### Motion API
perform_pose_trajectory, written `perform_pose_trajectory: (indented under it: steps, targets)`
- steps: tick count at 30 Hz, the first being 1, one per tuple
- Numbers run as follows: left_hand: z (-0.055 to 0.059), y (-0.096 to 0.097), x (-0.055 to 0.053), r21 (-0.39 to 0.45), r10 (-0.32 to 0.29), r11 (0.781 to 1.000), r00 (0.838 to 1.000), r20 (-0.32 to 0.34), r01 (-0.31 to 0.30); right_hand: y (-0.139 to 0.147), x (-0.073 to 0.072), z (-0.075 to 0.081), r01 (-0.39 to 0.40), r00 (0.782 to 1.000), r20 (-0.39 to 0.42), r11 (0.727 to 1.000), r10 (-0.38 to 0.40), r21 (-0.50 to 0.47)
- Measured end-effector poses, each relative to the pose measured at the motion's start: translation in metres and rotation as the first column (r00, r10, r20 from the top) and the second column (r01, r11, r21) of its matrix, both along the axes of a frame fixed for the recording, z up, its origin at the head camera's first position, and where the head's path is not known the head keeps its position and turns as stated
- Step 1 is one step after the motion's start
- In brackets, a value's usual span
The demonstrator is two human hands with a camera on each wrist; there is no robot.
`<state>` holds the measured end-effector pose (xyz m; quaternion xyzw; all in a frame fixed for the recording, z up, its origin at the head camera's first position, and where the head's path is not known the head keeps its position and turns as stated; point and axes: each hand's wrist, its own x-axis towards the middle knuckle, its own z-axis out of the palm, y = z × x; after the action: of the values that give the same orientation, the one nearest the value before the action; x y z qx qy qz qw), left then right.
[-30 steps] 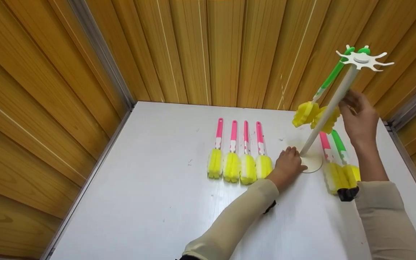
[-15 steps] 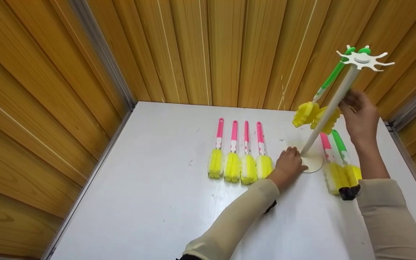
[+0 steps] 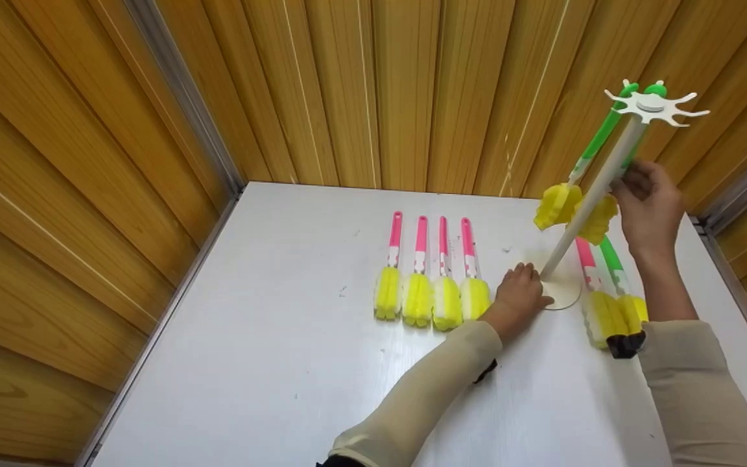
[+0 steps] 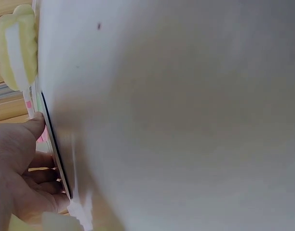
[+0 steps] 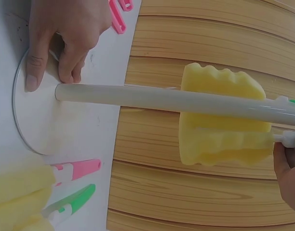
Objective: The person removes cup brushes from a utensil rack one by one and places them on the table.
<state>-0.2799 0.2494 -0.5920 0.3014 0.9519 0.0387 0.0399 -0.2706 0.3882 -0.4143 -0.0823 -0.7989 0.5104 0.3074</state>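
Note:
A white stand (image 3: 587,206) with a round base (image 3: 561,295) is topped by a ring of curved hooks (image 3: 650,106). My left hand (image 3: 517,293) presses on the base, thumb and fingers spread beside the pole; the right wrist view shows the thumb (image 5: 33,72) lying along the disc. Behind the pole my right hand (image 3: 652,211) pinches a green-handled sponge bottle brush (image 3: 597,220) near its white neck; its yellow sponge (image 5: 224,147) hangs below. Another green-handled sponge brush (image 3: 556,206) hangs on the hook at the left.
Left of the base, several pink-handled sponge brushes (image 3: 417,298) lie in a row on the white table (image 3: 270,376). Right of it lie a pink-handled brush (image 3: 599,314) and a green-handled brush (image 3: 612,263), near my right forearm. A wood-patterned wall (image 3: 406,97) stands behind.
Both hanging sponges have swung slightly to the right, and my right hand has shifted a little right, showing more green handle behind the pole. My left hand stays on the base.

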Motion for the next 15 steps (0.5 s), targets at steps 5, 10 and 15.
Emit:
perform_pose_trajectory:
  steps: [5,10,15]
  targets:
    - [0.0003,0.0009,-0.0005,-0.017,-0.002,1.0,1.0,0.006,0.002,0.0001,0.0008,0.0007,0.02,1.0,0.002,1.0,-0.02,-0.001]
    - [-0.0006,0.0018,-0.0008,-0.023,-0.002,1.0,1.0,0.001,0.002,-0.0009,0.0016,0.0027,0.034,0.999,0.014,0.999,-0.034,-0.003]
    - [-0.0019,0.0022,-0.0006,-0.032,-0.004,0.999,0.999,-0.036,0.003,-0.0015,0.0018,0.0036,0.051,0.998,0.025,0.999,-0.051,-0.003]
